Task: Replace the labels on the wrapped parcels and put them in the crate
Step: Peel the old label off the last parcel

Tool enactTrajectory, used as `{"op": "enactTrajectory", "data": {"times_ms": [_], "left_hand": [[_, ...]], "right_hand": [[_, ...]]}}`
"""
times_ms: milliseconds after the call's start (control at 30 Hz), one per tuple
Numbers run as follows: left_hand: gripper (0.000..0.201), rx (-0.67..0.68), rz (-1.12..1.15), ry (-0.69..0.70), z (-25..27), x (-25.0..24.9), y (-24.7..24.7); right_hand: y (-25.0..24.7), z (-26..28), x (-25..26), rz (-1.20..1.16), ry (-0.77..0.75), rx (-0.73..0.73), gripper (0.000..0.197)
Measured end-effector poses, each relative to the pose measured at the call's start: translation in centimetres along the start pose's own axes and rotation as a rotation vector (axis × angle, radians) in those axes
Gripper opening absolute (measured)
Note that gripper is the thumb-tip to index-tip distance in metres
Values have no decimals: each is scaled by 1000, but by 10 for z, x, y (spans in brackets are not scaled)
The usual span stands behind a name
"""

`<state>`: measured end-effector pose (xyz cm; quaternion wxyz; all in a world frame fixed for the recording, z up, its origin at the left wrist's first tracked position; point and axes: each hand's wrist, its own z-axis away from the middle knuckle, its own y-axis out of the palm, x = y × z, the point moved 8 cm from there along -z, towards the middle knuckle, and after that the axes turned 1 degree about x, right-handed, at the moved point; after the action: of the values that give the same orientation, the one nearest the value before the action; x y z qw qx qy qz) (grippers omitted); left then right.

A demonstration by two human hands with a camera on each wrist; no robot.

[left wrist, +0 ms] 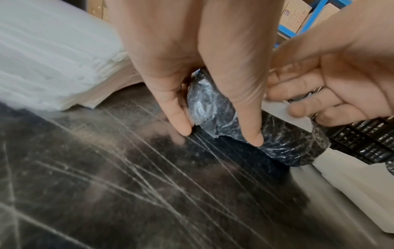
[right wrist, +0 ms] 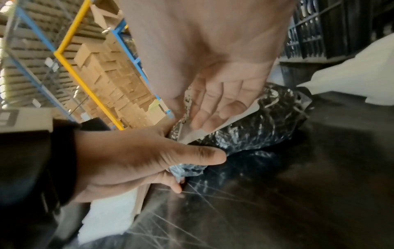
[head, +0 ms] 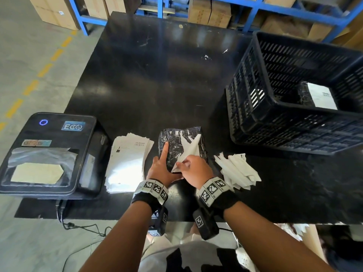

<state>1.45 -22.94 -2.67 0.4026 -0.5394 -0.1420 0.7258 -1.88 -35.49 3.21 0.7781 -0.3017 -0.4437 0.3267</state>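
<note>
Far left on the black table (head: 149, 79) sits the label printer (head: 47, 154), blue ring lit, an ECO sticker on its lid. Just beside it, a stack of fresh label sheets (head: 127, 160), fanned a little, close against my left wrist. Now my left hand (head: 160, 169): index finger straight along the top of the wrapped parcel (head: 172, 146), thumb and the other fingers curled round its near end, clamping it to the table. The parcel lies flat, black under crinkled clear film, between the sheets and the scrap pile. My right hand (head: 193, 169) pinches the old label (head: 187, 150), fingers folded over its near edge; the white paper is lifted and creased, angling up across the parcel's top. Right of that, a heap of peeled white strips (head: 237, 171) crowds the table edge near my right wrist. Far right, the dark slatted crate (head: 294, 122), and inside it another wrapped parcel with a white label (head: 322, 97) facing up.
</note>
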Motion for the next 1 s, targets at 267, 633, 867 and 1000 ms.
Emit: {"op": "enactTrajectory", "data": {"times_ms": [267, 633, 867, 1000], "left_hand": [[125, -1, 3, 7, -1, 3, 3], [126, 3, -4, 9, -1, 4, 3], [126, 18, -4, -10, -1, 2, 3], [125, 16, -3, -13, 0, 1, 3]], "right_hand": [[1, 0, -2, -71, 28, 0, 25], [-6, -2, -24, -331, 64, 92, 19], [-25, -3, -24, -295, -15, 101, 21], [-29, -11, -25, -177, -67, 129, 21]]}}
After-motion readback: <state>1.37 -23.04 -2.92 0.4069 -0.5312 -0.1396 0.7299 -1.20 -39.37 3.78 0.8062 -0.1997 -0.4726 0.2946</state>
